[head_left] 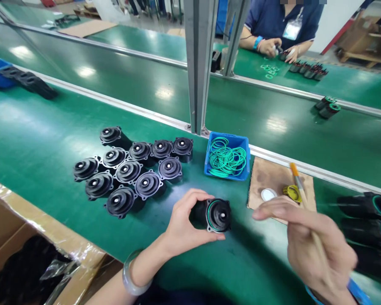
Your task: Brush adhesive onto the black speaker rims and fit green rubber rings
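Note:
My left hand (pixel 186 224) is wrapped round a black cylindrical housing (pixel 220 215) near the table's front edge. A green ring lies around the stepped top of that housing. To the right, my right hand (pixel 314 237) grips a brush (pixel 299 182) with a wooden handle; its orange end points up and away. Beyond that hand, a yellow-rimmed pot (pixel 292 193) and a white round lid (pixel 268 195) sit on a stained cardboard piece (pixel 263 173). A blue bin (pixel 227 176) of green rings stands behind the held housing.
Several black housings (pixel 128 170) stand at the left centre. More housings with green rings (pixel 365 205) lie at the right edge. A metal post (pixel 197 67) rises behind the bin. An open cardboard box (pixel 22 224) is at lower left. Across the line, a person (pixel 282 25) handles parts.

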### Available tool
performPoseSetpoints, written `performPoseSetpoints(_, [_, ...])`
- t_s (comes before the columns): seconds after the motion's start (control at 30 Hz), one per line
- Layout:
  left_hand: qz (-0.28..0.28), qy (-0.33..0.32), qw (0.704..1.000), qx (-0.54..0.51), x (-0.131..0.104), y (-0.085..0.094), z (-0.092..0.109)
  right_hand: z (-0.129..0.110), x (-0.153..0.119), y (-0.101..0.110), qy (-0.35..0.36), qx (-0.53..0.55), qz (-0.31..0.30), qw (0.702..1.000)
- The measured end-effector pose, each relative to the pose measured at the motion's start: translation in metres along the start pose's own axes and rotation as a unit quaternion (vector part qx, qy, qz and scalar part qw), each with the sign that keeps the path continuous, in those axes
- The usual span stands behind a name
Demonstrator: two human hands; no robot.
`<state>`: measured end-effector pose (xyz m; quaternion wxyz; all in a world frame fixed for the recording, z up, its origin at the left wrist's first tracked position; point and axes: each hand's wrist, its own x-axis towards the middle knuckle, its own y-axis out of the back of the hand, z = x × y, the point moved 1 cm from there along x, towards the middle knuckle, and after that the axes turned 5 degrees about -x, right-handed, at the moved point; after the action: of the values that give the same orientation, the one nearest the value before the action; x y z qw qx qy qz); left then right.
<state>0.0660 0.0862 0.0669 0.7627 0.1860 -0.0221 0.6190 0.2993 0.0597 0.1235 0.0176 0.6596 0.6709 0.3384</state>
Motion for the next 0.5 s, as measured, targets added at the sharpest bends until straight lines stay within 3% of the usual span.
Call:
performPoseSetpoints(0.13, [0.033,-0.095,0.991,0.09,0.0,-0.001,0.002,0.0,0.009,-0.017,-0.052,-0.054,-0.065,0.995])
performPoseSetpoints(0.3, [0.046,-0.223,0.948,0.221,-0.006,0.0,0.001,-0.006,0.007,-0.038,-0.094,-0.103,-0.094,0.986])
performPoseSetpoints(0.5, [0.04,-0.366,0.887,0.278,-0.008,0.006,-0.03,-0.001,0.004,-0.067,-0.143,-0.134,-0.092,0.976])
